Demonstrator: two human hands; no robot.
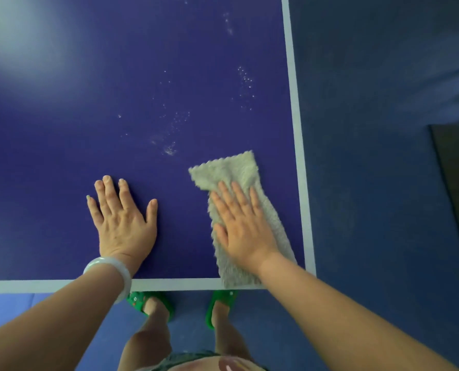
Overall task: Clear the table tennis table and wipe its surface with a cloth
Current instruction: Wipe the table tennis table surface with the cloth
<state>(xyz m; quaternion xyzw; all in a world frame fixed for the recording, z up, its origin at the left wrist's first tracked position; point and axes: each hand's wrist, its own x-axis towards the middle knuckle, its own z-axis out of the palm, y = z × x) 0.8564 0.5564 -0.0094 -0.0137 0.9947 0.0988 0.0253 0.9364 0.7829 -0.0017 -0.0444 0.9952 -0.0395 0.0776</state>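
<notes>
my right hand point(243, 223) lies flat, fingers straight, on the cloth point(245, 167); the specks point(170, 149) sit just ahead-left of it on the bench point(62, 135)

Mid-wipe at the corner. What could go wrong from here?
The right hand presses the cloth with flat fingers, ungripped; its near end overlaps the table edge and could slip off. White specks lie beyond and left of the cloth; a stroke along the side line may miss them. The left hand, flat on the surface, may smudge it.
</notes>
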